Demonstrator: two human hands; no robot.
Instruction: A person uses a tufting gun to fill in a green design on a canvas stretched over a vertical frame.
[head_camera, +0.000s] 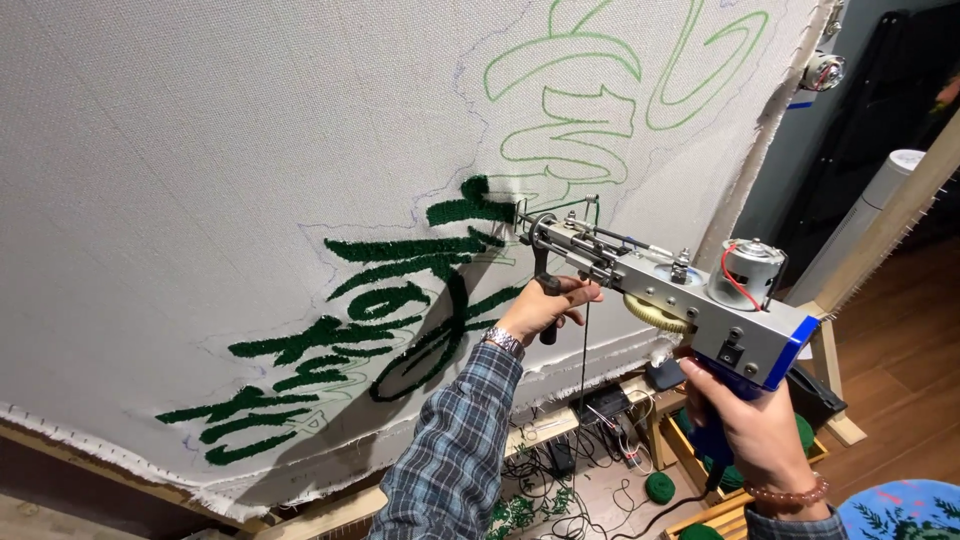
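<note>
Tufting gun (690, 290): it's sitting right of centre, angled so the needle end is pointing toward about 10 o'clock and pressing into the cloth, while the blue-edged body is hanging back toward 4 o'clock. It's spanning the gap between both hands.

Left hand (545, 308): it's wrapping around the black front handle under the needle end, fingers curling closed on it. A wristwatch (503, 341) and a plaid sleeve (455, 450) are showing below it, running down toward 7 o'clock.

Right hand (755, 425): it's gripping the blue rear grip under the gun body, closed tight on it, with a beaded bracelet (790, 494) on the wrist. It's sitting at about 4 o'clock from the left hand, the two well apart.

Motor (748, 272): a silver cylinder is riding on top of the body, with a red wire looping off it and a yellow gear (655, 314) hanging just under the body.

Backing cloth (200, 150): pale fabric is stretching over a wooden frame (885, 235), filling most of the view. Dark green tufted strokes (400, 300) are covering the part around 8 o'clock from the needle; thin green outlines (580, 100) are sitting up at 12 o'clock.

Floor stuff: green yarn balls (660, 487) and a tangle of cables (590, 460) are lying below the frame.
</note>
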